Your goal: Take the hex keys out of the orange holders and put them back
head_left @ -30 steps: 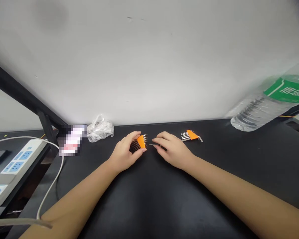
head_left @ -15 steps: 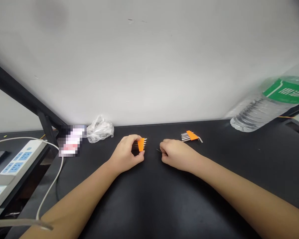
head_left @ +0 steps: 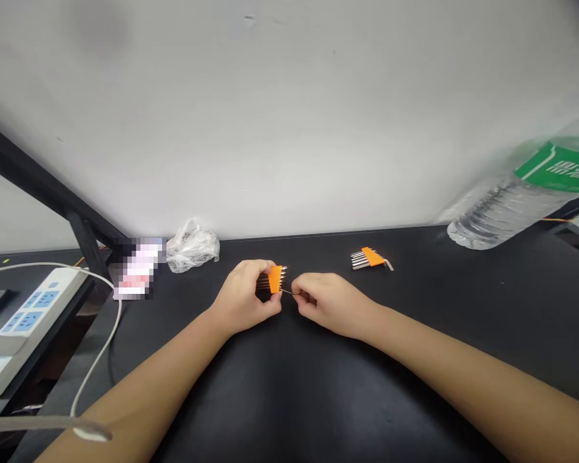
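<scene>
Left hand: the left hand (head_left: 241,294) is closed around an orange hex key holder (head_left: 275,279), which is gripped between the fingers and thumb; the holder is held just above the table, with its row of metal keys pointed toward the right hand

Right hand: the right hand (head_left: 328,305) is closed in a pinch on a thin metal key (head_left: 287,290), which is held by the fingertips; the exact grip is partly hidden by the fingers

Just changed: compared with half a second earlier, the gap between the hands has been closed; the thin metal key is now extended to the end of the holder, though whether contact is made cannot be told

Thing in hand: the orange hex key holder and the thin metal key are located together, between the hands, above the middle of a black table top (head_left: 280,411)

Nearby: a second orange hex key set (head_left: 372,258) is left lying on the table, beyond the right hand and well apart from it

Rest: a crumpled clear plastic bag (head_left: 192,247) is placed near the wall, beside a pixelated object (head_left: 137,267) that cannot be identified; a water bottle (head_left: 492,222) with a green label is seen at the far right; a white power strip (head_left: 43,302) with blue sockets and a white cable (head_left: 118,315) are seen at the far left, below the table's level
</scene>
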The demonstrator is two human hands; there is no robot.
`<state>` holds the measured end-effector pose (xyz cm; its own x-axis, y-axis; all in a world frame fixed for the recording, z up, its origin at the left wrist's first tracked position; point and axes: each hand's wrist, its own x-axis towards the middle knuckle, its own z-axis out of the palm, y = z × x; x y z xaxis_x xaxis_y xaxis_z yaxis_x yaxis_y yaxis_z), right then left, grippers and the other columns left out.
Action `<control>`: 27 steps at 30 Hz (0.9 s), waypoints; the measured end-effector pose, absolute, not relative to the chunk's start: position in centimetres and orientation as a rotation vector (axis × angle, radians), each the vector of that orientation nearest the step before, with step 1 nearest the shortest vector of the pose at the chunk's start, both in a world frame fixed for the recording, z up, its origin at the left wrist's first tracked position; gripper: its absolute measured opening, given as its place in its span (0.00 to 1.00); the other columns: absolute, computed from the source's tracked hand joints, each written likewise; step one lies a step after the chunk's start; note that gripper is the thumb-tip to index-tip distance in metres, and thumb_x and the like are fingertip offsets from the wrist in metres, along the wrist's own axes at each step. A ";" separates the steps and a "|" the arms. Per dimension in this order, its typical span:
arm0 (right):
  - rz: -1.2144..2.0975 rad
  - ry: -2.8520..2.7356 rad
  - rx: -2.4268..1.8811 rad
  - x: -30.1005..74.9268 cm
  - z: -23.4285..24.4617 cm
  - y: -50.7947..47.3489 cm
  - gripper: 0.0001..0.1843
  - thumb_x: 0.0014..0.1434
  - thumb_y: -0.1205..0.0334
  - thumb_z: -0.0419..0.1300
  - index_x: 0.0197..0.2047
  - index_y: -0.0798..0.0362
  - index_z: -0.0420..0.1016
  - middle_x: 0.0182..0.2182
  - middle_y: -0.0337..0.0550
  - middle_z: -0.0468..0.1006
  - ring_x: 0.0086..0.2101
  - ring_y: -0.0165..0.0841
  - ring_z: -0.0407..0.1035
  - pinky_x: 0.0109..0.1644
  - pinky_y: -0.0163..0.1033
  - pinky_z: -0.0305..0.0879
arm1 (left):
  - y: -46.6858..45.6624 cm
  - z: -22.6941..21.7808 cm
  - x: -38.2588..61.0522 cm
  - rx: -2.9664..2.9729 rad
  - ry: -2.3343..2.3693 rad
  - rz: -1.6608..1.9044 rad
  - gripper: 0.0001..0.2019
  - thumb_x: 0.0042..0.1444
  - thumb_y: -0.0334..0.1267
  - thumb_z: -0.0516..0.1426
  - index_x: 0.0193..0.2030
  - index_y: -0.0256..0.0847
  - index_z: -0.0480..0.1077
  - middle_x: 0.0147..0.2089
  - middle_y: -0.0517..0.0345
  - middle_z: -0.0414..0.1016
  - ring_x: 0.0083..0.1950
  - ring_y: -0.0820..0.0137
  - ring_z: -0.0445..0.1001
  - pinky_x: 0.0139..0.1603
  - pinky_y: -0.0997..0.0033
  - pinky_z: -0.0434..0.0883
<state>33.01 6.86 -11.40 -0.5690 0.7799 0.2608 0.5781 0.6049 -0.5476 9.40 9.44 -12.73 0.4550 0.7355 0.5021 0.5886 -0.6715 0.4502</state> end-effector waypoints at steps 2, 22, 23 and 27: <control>0.518 -2.378 -1.079 33.1 -11.5 6.8 0.08 0.60 0.72 0.58 0.33 0.50 0.66 0.28 0.36 0.72 0.27 0.28 0.63 0.32 0.34 0.58 | 9.4 -12.8 9.4 2.503 1.148 1.024 0.24 0.50 0.35 0.64 0.53 0.45 0.63 0.53 0.51 0.78 0.52 0.58 0.80 0.55 0.54 0.77; 0.084 -2.648 -1.088 33.8 -11.1 6.4 0.06 0.68 0.69 0.53 0.38 0.52 0.68 0.31 0.39 0.70 0.28 0.30 0.62 0.31 0.38 0.54 | 9.4 -12.3 9.5 2.598 1.118 0.992 0.24 0.52 0.37 0.65 0.54 0.43 0.64 0.48 0.53 0.78 0.45 0.63 0.79 0.52 0.58 0.76; 0.084 -2.650 -1.086 33.8 -11.1 6.4 0.06 0.68 0.69 0.53 0.38 0.52 0.68 0.31 0.39 0.70 0.28 0.30 0.62 0.31 0.38 0.54 | 9.4 -12.3 9.5 2.599 1.115 0.997 0.24 0.52 0.37 0.65 0.54 0.43 0.64 0.49 0.53 0.78 0.46 0.63 0.79 0.51 0.59 0.76; 0.059 -2.663 -1.090 33.9 -11.3 6.5 0.05 0.68 0.68 0.53 0.38 0.52 0.68 0.31 0.39 0.70 0.28 0.30 0.62 0.31 0.39 0.54 | 9.4 -12.3 9.5 2.591 1.114 0.988 0.24 0.52 0.38 0.65 0.55 0.43 0.64 0.49 0.53 0.78 0.46 0.63 0.79 0.52 0.59 0.75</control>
<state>33.85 6.46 -11.27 -0.6836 0.6941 0.2256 0.6834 0.7173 -0.1360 9.48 9.45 -12.29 0.5063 0.6932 0.5130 0.5925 -0.7119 0.3771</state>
